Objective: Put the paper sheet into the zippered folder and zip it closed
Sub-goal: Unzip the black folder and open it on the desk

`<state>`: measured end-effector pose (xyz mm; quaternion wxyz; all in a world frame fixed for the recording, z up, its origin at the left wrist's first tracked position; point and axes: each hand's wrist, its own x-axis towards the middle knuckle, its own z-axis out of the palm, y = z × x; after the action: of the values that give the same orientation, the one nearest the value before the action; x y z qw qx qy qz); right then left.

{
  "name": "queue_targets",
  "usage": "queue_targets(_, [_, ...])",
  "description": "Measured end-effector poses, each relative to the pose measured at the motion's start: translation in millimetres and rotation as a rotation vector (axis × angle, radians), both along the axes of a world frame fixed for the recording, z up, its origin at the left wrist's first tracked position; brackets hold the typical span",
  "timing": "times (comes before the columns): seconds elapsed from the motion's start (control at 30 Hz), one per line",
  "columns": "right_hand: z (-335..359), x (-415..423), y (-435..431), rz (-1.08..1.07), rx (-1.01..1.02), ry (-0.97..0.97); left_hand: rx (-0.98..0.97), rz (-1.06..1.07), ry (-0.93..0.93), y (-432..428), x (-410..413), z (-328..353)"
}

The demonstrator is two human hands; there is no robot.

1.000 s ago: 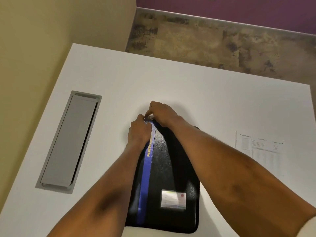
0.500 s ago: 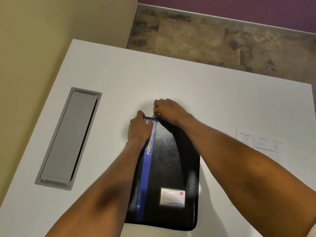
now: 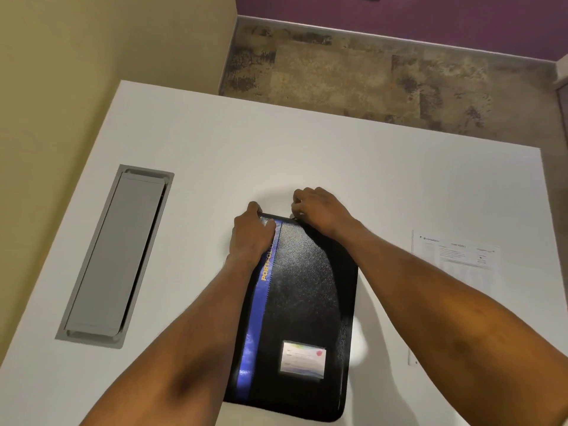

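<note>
A black zippered folder (image 3: pixel 307 299) with a blue stripe and a card window lies flat on the white table (image 3: pixel 384 186). My left hand (image 3: pixel 250 233) grips the folder's far left corner. At the far edge, my right hand (image 3: pixel 319 210) pinches the zipper pull (image 3: pixel 294 217), its fingers curled over it. A printed paper sheet (image 3: pixel 458 256) lies flat on the table to the right of the folder, partly behind my right forearm.
A grey cable hatch (image 3: pixel 115 256) is set into the table on the left. The table's far edge drops to patterned carpet (image 3: pixel 368 78); a beige wall stands at the left.
My right hand has drawn the zipper pull to the right along the folder's far edge, away from my left hand, which stays on the corner.
</note>
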<state>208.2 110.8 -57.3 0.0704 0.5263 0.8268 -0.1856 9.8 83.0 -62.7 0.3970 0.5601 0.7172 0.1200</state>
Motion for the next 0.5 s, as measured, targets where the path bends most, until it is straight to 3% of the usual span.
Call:
queue_targets(0.23, [-1, -7, -5, -0.003, 0.033, 0.115, -0.015, 0.001, 0.068, 4, 13, -1])
queue_targets(0.5, [-3, 42, -16, 0.058, 0.051, 0.014, -0.022, 0.042, 0.016, 7, 4, -6])
